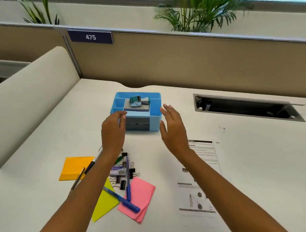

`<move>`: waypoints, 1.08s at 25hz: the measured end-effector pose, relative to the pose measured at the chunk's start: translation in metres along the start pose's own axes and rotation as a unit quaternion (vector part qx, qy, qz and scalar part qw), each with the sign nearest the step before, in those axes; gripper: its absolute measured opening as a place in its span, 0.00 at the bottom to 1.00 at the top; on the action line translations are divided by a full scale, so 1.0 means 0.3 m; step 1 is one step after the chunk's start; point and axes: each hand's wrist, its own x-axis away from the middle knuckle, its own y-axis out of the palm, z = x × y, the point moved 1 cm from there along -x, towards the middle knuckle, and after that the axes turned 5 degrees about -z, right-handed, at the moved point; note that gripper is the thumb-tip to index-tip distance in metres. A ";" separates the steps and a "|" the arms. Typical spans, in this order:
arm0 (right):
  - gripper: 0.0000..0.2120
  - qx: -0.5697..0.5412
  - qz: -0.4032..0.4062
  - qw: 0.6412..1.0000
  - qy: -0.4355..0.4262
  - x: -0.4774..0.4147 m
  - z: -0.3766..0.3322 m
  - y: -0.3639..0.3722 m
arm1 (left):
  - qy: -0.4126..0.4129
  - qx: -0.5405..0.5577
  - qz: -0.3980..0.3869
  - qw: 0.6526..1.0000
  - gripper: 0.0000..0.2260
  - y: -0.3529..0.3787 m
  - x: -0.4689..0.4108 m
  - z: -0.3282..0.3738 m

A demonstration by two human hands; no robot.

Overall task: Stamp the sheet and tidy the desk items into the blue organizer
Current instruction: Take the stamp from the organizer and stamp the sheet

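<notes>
The blue organizer (155,105) stands mid-desk, with grey drawers in its front. A green date stamp (137,101) lies on a grey ink pad (137,108) in its top. My left hand (113,131) hovers by the organizer's front left corner, fingers curled and holding nothing. At the front right corner my right hand (173,125) is spread flat and apart from the box. The printed sheet (201,176) lies to the right, partly under my right forearm. Near me lie orange (75,168), yellow (105,204) and pink (139,199) sticky notes, blue pens (124,201), a marker (95,161) and binder clips (131,170).
An open cable hatch (247,107) is set into the desk at the right. A beige partition (181,62) with a "475" sign (90,37) runs behind the desk, and a curved divider (32,95) borders the left side. Plants stand behind the partition.
</notes>
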 end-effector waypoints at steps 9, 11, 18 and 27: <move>0.22 0.034 -0.084 0.996 -0.009 -0.324 -0.011 0.177 | 0.001 -0.027 -0.056 0.998 0.10 0.042 -0.228 -0.119; 0.20 0.056 -0.074 0.996 -0.011 -0.339 0.007 0.201 | 0.014 -0.050 -0.044 0.998 0.08 0.052 -0.233 -0.132; 0.14 0.028 0.010 0.999 0.013 -0.325 0.013 0.206 | 0.018 -0.073 -0.074 0.994 0.15 0.070 -0.236 -0.148; 0.13 -0.106 0.091 0.990 0.024 -0.178 0.019 0.170 | 0.068 -0.111 -0.127 0.983 0.17 0.093 -0.272 -0.150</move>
